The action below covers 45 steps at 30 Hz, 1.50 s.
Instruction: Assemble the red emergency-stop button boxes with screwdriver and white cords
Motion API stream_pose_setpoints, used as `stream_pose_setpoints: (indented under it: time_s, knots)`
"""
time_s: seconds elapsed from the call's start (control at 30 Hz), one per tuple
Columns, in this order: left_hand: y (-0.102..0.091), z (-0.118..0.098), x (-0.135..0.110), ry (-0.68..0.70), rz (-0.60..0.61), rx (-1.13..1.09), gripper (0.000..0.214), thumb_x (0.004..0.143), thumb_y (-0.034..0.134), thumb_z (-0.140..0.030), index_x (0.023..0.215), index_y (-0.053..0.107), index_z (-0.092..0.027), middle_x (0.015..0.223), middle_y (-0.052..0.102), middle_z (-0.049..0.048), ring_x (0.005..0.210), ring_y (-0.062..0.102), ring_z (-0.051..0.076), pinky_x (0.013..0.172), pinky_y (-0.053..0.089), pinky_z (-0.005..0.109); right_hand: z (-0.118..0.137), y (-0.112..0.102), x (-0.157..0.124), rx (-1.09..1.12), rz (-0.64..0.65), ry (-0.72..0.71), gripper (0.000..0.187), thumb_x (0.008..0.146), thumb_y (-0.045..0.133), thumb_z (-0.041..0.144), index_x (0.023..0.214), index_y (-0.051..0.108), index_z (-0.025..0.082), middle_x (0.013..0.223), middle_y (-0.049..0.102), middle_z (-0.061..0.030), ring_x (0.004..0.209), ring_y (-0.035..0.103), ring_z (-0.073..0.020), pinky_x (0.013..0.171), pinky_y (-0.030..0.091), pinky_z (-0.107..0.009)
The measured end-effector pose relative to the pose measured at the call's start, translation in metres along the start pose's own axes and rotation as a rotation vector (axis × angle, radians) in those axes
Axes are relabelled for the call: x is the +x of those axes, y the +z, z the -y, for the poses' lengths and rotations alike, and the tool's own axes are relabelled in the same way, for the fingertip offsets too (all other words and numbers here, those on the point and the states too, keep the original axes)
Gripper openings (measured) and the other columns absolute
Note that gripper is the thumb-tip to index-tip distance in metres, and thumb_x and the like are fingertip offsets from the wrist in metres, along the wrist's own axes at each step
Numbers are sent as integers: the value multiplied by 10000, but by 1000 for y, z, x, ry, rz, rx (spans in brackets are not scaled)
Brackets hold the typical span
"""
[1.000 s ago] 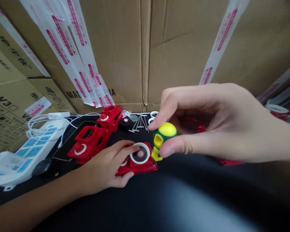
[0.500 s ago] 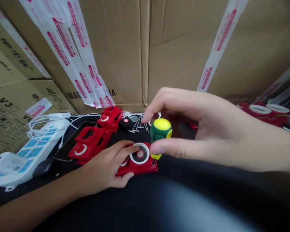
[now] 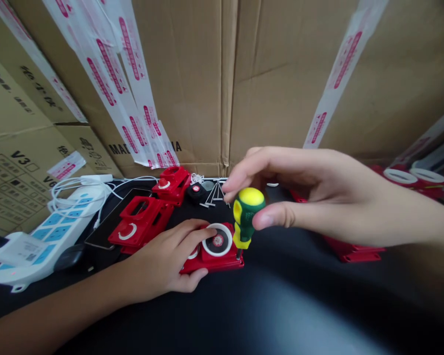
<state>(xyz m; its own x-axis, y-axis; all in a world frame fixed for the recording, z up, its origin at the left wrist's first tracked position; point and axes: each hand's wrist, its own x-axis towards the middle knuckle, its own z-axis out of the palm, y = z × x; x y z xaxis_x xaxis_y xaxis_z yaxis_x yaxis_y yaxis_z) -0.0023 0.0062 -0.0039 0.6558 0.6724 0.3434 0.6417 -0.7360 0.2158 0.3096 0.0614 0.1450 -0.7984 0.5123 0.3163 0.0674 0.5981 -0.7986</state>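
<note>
My left hand holds down a red plastic casing on the black table, thumb along its near side. A fingertip rests at a black disc inside a white ring on the casing. At the casing's right end stands a short screwdriver with a green and yellow handle, nearly upright, its metal shaft on the corner. My right hand is loosely curved about this handle, thumb against its right side and fingers at its far side. The screw under the tip is hidden.
Two more red casings lie to the left, with a dark flat device and a white power strip. Behind are a black round part and several metal T-shaped pins. Cardboard boxes wall the back. More red parts lie right.
The screwdriver handle has turned, so a yellow stripe now shows on its left. My right thumb has shifted back to the right. My left hand keeps its place on the casing.
</note>
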Motion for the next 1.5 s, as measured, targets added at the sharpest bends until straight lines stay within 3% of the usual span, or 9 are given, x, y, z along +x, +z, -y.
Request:
stream_pose_setpoints:
  time_s: [0.13, 0.27, 0.43, 0.67, 0.77, 0.93, 1.07, 1.3, 1.5]
  knots:
    - [-3, -2, 1, 15, -15, 24, 774, 868, 769, -226, 1573, 453, -269, 1500, 663, 154, 1325, 754, 358, 1121, 663, 483, 0, -4, 0, 78, 154, -99, 326, 1072, 721, 166, 1394, 767, 186, 1355, 805, -91, 1240, 759, -219, 1029, 624, -326]
    - [-3, -3, 1, 6, -22, -7, 789, 876, 757, -215, 1600, 454, -289, 1522, 660, 130, 1328, 756, 356, 1153, 649, 473, 8, -3, -3, 38, 136, -60, 285, 1062, 687, 93, 1312, 794, 174, 1308, 808, -84, 1233, 751, -202, 1060, 604, -331]
    - [-1, -1, 1, -33, 14, -72, 762, 862, 765, -229, 1569, 485, -281, 1518, 666, 135, 1316, 753, 353, 1154, 645, 507, 10, 6, -1, -72, -81, 18, 311, 848, 982, 321, 1069, 786, 224, 1020, 766, -10, 927, 701, -182, 804, 576, -304]
    - [-1, 1, 1, -19, 26, -78, 735, 882, 755, -229, 1559, 475, -290, 1513, 650, 141, 1308, 743, 354, 1118, 654, 528, 10, 16, 0, -25, -143, 58, 290, 797, 1011, 258, 942, 761, 237, 841, 746, 38, 725, 658, -142, 631, 528, -283]
    - [0, 1, 0, -19, 19, -63, 735, 882, 758, -228, 1558, 476, -278, 1518, 648, 152, 1326, 739, 360, 1124, 652, 523, 11, 9, -1, -42, -129, 11, 231, 842, 969, 203, 1001, 807, 244, 912, 794, 21, 792, 730, -159, 706, 583, -286]
    - [-2, 0, -1, 15, 2, 17, 768, 903, 759, -240, 1600, 437, -262, 1537, 642, 169, 1387, 716, 373, 1168, 632, 503, 8, -3, -1, -2, 127, -117, 224, 1042, 677, 111, 1191, 822, 196, 1292, 823, -66, 1197, 776, -208, 1048, 620, -332]
    - [-3, -1, 0, -3, 29, 21, 790, 890, 768, -234, 1599, 421, -281, 1550, 627, 160, 1356, 738, 370, 1145, 649, 515, 10, 2, 0, -39, 115, -69, 318, 1025, 657, 67, 1300, 782, 167, 1327, 814, -64, 1232, 762, -205, 1078, 601, -315]
    - [-6, 0, 4, -49, 62, -118, 751, 902, 765, -249, 1584, 451, -286, 1541, 647, 145, 1357, 733, 368, 1169, 631, 541, 9, 17, -1, -337, -73, -78, 361, 973, 864, 427, 1223, 771, 183, 1148, 740, -29, 1013, 689, -173, 861, 553, -283]
    - [-3, -1, 2, 9, 17, -56, 786, 890, 746, -218, 1609, 436, -293, 1539, 652, 146, 1297, 767, 376, 1100, 671, 551, 7, 24, 3, -496, -198, -125, 256, 976, 856, 376, 1053, 723, 172, 801, 602, 75, 645, 473, -79, 641, 426, -258]
